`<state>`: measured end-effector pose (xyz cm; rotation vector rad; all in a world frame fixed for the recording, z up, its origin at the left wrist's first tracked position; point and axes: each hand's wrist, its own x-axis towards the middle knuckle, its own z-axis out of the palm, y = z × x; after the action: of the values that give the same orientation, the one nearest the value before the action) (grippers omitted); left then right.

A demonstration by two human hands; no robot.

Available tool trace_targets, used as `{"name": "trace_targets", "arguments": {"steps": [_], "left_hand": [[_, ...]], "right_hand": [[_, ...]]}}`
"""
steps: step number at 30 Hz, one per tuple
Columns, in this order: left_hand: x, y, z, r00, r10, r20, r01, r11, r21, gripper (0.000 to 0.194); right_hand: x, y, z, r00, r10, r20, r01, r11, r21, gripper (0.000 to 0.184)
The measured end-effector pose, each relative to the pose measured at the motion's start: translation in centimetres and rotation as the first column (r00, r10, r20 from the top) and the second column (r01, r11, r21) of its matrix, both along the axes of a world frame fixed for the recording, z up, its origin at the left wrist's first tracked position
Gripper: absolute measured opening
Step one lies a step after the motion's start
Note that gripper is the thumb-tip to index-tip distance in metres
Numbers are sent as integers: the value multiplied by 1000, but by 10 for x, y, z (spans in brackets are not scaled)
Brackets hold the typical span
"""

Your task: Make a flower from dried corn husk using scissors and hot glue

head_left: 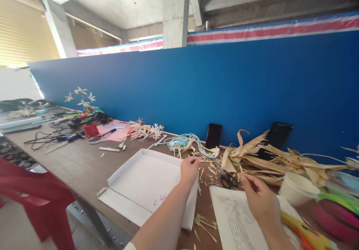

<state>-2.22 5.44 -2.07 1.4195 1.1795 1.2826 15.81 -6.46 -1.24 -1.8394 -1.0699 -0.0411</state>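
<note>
My left hand [189, 170] is closed in a pinch above the right side of a shallow white box [134, 175]; anything between its fingertips is too small to make out. Beside the dried husks, my right hand [260, 201] has thumb and finger pressed together over a printed sheet [234, 220]. What it pinches, if anything, cannot be told from the pale strips behind. Black-handled scissors [229, 181] lie on the table between both hands. Dried husks [248, 149] are heaped beyond the right hand, and loose pale shreds [206, 222] are scattered between box and paper.
A white cup [297, 190] and a yellow tool [307, 231] are at right. A dark phone [214, 135] leans against the blue partition [168, 85]. Light-blue cord [182, 142], husk flowers [151, 130] and a red spool [91, 130] lie farther back. A red chair [42, 194] stands left.
</note>
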Motion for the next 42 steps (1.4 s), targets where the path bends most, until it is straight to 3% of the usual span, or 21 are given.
{"name": "trace_targets", "arguments": {"steps": [4, 9, 12, 15, 18, 21, 24, 27, 31, 36, 40, 42], "left_hand": [[-9, 9, 19, 962, 117, 247, -79, 984, -160, 26], [-14, 8, 56, 902, 102, 420, -39, 987, -155, 24], [-20, 3, 73, 920, 25, 392, 13, 995, -94, 25], [-31, -8, 79, 977, -101, 186, 111, 993, -46, 25], [-45, -21, 76, 977, -203, -68, 201, 979, -26, 26], [-62, -29, 65, 931, -171, -323, 172, 985, -24, 26], [-75, -33, 51, 754, -93, -651, 169, 984, 56, 18], [-79, -35, 36, 552, -102, -828, 220, 975, 26, 15], [-72, -40, 21, 373, -51, -926, 256, 965, 50, 17], [-64, -43, 16, 236, -1, -972, 316, 946, 75, 20], [-66, -44, 14, 217, 38, -975, 400, 908, 124, 21], [-68, -44, 14, 305, 31, -952, 385, 910, 153, 20]], "right_hand": [[-7, 1, 0, 998, 43, 50, -46, 997, 65, 37], [-12, 1, 1, 997, 71, 41, -74, 994, 80, 36], [-12, 1, 0, 998, 57, 31, -59, 995, 81, 36], [-11, 1, -1, 998, 67, 16, -68, 994, 91, 35], [-11, 1, -3, 997, 80, 5, -81, 994, 78, 35], [-12, 2, -5, 996, 86, 15, -87, 994, 64, 36], [-13, 3, -5, 996, 88, 34, -90, 994, 61, 36], [-14, 4, -4, 994, 100, 46, -103, 992, 67, 36], [-14, 5, -4, 989, 135, 60, -139, 988, 74, 36], [-13, 5, -7, 989, 139, 43, -142, 987, 79, 35], [-13, 4, -7, 987, 152, 52, -156, 985, 80, 34], [-14, 4, -5, 986, 159, 40, -162, 983, 86, 33]]}}
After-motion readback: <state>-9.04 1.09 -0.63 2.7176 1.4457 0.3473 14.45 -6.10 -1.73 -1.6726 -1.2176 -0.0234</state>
